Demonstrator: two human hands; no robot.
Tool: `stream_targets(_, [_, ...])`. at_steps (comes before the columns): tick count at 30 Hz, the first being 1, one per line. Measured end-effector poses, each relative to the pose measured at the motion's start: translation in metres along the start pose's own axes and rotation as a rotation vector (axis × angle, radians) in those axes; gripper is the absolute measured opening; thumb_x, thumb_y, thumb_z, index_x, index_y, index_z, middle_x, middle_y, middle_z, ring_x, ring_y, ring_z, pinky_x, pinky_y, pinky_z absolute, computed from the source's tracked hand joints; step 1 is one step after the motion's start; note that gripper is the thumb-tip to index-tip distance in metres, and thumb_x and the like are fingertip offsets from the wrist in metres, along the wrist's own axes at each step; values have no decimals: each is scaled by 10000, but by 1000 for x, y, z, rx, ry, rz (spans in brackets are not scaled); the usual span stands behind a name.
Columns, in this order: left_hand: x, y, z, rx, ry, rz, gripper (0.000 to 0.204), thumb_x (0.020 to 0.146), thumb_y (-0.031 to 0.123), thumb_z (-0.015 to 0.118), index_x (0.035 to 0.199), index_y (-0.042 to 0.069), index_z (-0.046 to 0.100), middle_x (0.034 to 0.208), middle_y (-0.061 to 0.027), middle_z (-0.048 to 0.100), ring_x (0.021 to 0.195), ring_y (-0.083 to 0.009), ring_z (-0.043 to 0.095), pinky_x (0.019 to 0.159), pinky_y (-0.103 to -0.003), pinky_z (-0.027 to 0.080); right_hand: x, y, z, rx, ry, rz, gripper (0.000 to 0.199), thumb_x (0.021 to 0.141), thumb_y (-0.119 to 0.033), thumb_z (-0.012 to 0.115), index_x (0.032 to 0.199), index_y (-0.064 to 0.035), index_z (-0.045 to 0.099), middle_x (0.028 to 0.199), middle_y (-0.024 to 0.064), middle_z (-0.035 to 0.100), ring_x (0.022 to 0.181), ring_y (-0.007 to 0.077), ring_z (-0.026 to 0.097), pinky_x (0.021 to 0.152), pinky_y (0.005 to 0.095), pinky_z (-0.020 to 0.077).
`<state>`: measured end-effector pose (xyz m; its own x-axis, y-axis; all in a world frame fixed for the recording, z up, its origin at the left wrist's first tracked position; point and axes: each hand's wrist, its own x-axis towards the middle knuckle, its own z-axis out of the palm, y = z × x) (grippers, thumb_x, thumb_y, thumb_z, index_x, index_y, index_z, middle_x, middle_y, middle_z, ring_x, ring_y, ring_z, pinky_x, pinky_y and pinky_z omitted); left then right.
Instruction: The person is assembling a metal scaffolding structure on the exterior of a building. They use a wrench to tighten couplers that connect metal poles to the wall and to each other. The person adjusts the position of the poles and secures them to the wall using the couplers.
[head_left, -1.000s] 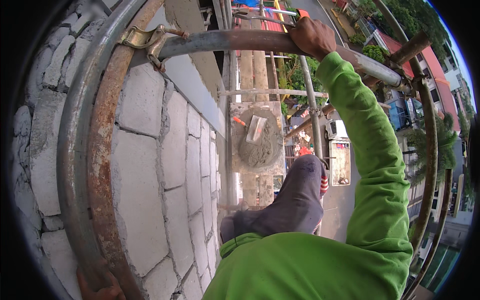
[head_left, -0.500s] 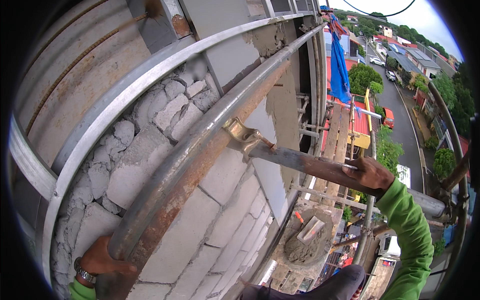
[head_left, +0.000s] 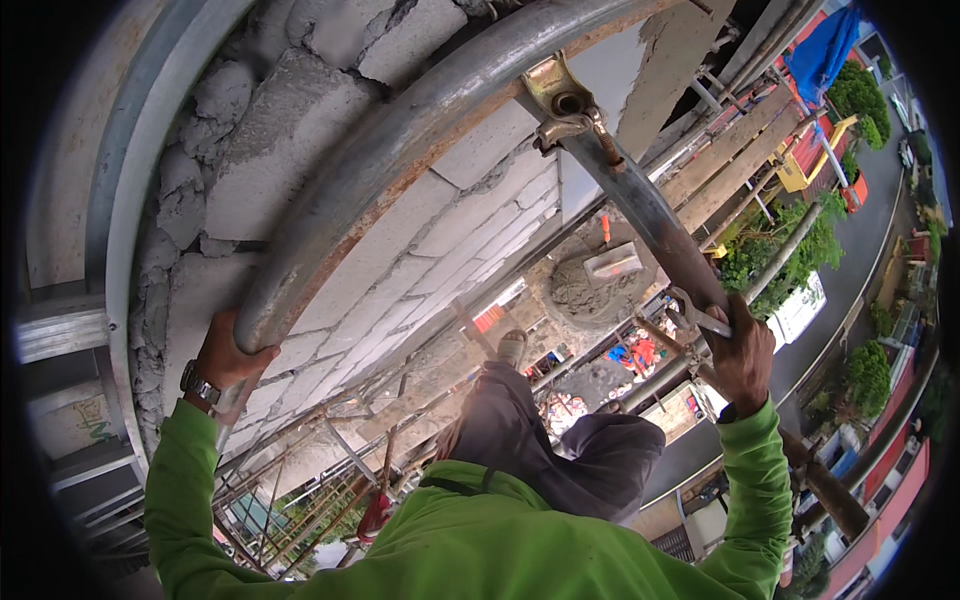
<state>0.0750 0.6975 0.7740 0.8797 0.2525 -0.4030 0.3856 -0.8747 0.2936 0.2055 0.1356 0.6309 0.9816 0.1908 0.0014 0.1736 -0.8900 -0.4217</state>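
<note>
While I have the right hand curled around a metal tool against the short pipe, that pipe's length slants up and left to a clamp, nearer this hand than the left hand, which wraps the long pipe beside the block wall.

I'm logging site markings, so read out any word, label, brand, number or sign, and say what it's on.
None can be read.
Panel, far left: green marks, too blurred.
Watch: any dial markings too small.
Trowel: any marking too small.
Pipe in the left hand: no lettering visible.
</note>
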Motion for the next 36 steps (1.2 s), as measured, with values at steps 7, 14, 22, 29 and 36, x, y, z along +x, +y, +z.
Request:
stream_targets(7, [2,-17,-1,185,-54,-66,604,637,389,788,1033,-23,590,986,-239,591,931,-357,572,836,-422,457,11,0,-5,-40,-134,-11,341,841,-398,632,932,-91,516,680,208,622,627,415,612,509,481,455])
stream_targets(14, [-1,4,-7,129,-31,32,511,655,317,769,997,-28,614,868,-218,642,822,-344,627,764,-396,494,37,-23,-4,61,-174,-70,446,828,-314,631,1194,-107,481,907,204,653,751,425,626,580,510,465])
stream_targets(22, [-6,-19,7,204,56,67,631,648,302,768,1138,-38,562,1039,-261,612,979,-381,589,885,-431,452,120,-90,27,-20,-294,-34,598,812,-472,626,1255,-117,435,924,189,673,809,406,652,665,515,497])
stream_targets(29, [0,1,-7,131,-37,0,752,626,392,770,1208,-21,534,1047,-248,616,1013,-373,580,907,-428,441,130,-93,22,-31,-361,94,610,687,-570,696,1057,-99,577,891,202,683,849,417,646,750,503,502])
stream_targets(36, [-2,3,-8,157,-111,-146,815,601,457,788,1223,-6,537,1143,-227,559,1045,-358,554,926,-430,436,132,-95,25,-58,-361,125,554,681,-535,708,967,-74,595,894,230,670,864,432,632,763,509,492])
